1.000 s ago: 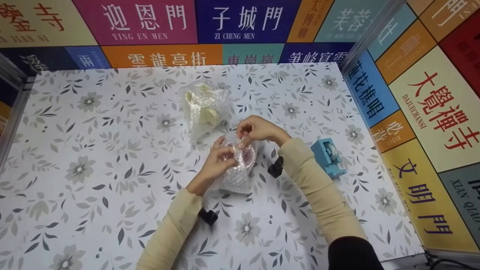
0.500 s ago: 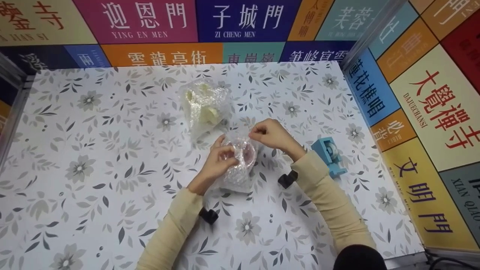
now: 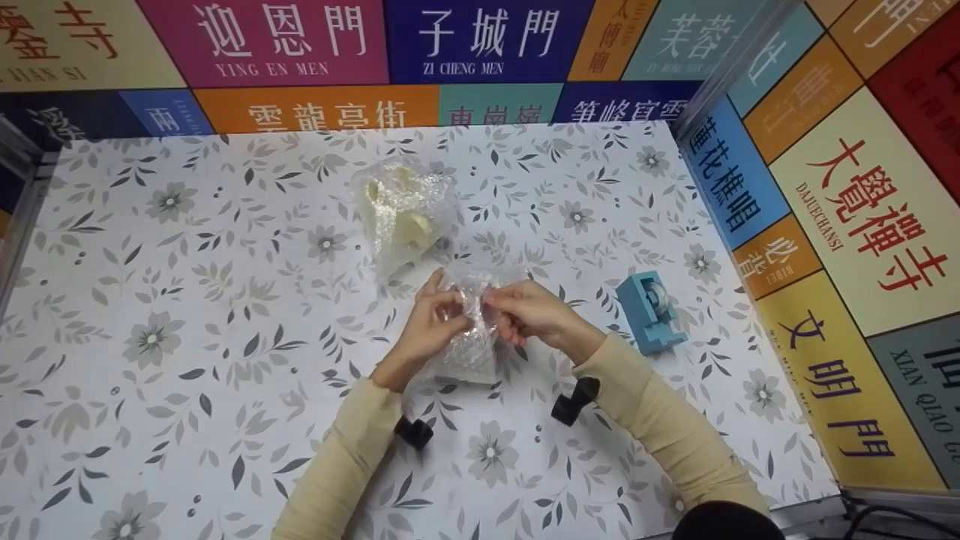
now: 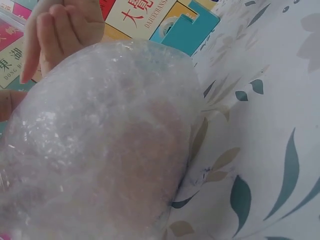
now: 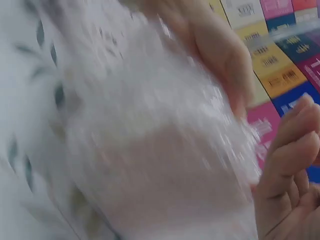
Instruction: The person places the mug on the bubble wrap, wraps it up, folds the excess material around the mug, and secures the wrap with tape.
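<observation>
A bubble-wrapped bundle [image 3: 466, 356] lies on the table between both hands. In the left wrist view, a pinkish thing shows dimly through the bubble wrap [image 4: 100, 110]; its kind cannot be made out. My left hand [image 3: 424, 330] pinches the wrap from the left side, thumb and forefinger at its upper middle. From the right, my right hand [image 3: 544, 315] has its thumb and forefinger tips at the wrap's upper part, pinching it, with the other fingers loosely bent below. The right wrist view is blurred, with the wrap covering much of it.
Another bubble-wrapped bundle [image 3: 405, 214], with pale yellow things inside, lies just behind. A blue tape dispenser [image 3: 649, 315] stands to the right. Printed panels [image 3: 855, 217] wall the flower-patterned table [image 3: 225, 420] at the back and right.
My right hand first drew away rightward from the wrap, then came back to it, lower down and turned. My left hand keeps its hold. The view has shifted slightly.
</observation>
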Demonstrator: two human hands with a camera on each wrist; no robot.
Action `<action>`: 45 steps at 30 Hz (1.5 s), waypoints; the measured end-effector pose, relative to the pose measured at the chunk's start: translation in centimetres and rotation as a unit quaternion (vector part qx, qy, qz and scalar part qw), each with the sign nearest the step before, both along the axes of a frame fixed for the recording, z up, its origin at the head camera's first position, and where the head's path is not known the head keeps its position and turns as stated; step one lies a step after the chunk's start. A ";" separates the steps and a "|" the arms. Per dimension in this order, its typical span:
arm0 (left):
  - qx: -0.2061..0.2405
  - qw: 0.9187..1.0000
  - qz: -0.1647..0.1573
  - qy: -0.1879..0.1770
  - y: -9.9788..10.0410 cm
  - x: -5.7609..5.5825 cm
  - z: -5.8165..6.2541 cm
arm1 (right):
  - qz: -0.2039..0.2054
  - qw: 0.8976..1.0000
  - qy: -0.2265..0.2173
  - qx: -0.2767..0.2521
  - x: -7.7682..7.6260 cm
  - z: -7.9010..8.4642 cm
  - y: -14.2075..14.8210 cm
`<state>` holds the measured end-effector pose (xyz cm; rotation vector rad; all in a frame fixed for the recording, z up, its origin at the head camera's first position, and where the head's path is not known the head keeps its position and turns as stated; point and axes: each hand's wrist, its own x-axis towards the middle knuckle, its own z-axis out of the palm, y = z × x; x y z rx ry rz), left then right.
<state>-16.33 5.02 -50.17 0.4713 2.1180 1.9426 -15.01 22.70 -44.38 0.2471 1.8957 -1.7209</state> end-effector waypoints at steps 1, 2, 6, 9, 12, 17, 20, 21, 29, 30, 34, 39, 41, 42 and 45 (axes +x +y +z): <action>0.001 1.000 0.000 -0.003 0.0 0.0 0.0 | -0.022 1.000 -0.008 -0.008 0.0 -0.1 -0.4; 0.002 1.000 0.000 -0.007 -0.1 0.0 0.0 | -0.047 0.999 -0.014 -0.015 -0.1 -0.3 -0.8; -0.008 1.000 0.000 0.001 0.0 0.0 0.1 | -0.126 0.992 -0.005 -0.010 -0.7 -0.8 -1.5; -0.024 1.000 -0.001 0.015 0.1 0.0 0.2 | -0.143 0.990 0.007 0.006 -1.2 -1.1 -1.6; -0.036 0.999 -0.002 0.022 0.1 0.0 0.3 | -0.141 0.989 0.020 0.031 -1.5 -1.0 -1.6; -0.048 0.999 0.005 0.017 0.2 -0.1 0.5 | -0.135 0.988 0.038 0.072 -1.8 -0.8 -2.0; -0.052 0.999 0.011 0.012 0.3 -0.1 0.6 | -0.136 0.987 0.038 0.076 -1.9 -0.8 -2.1; -0.054 0.998 0.013 0.013 0.3 -0.1 0.6 | -0.136 0.987 0.035 0.074 -1.9 -0.8 -2.1; -0.052 0.997 0.022 0.049 0.5 0.3 0.4 | -0.089 0.992 0.028 0.087 -1.9 -0.7 -1.9; -0.049 0.997 0.023 0.049 0.5 0.3 0.4 | -0.086 0.992 0.029 0.087 -1.9 -0.7 -1.9; -0.054 0.997 0.030 0.053 0.5 0.2 0.4 | -0.088 0.992 0.034 0.078 -2.0 -0.6 -2.0; -0.077 0.995 0.017 0.058 0.2 -0.2 0.4 | -0.088 0.992 0.046 0.078 -2.0 -0.6 -1.8; -0.082 0.995 0.011 0.057 0.2 -0.2 0.5 | -0.083 0.992 0.048 0.083 -2.1 -0.6 -1.6; -0.082 0.995 0.010 0.057 0.2 -0.2 0.5 | -0.082 0.992 0.049 0.084 -2.1 -0.6 -1.6; -0.074 0.996 0.013 0.050 0.2 -0.1 0.5 | -0.078 0.992 0.050 0.083 -2.0 -0.7 -1.5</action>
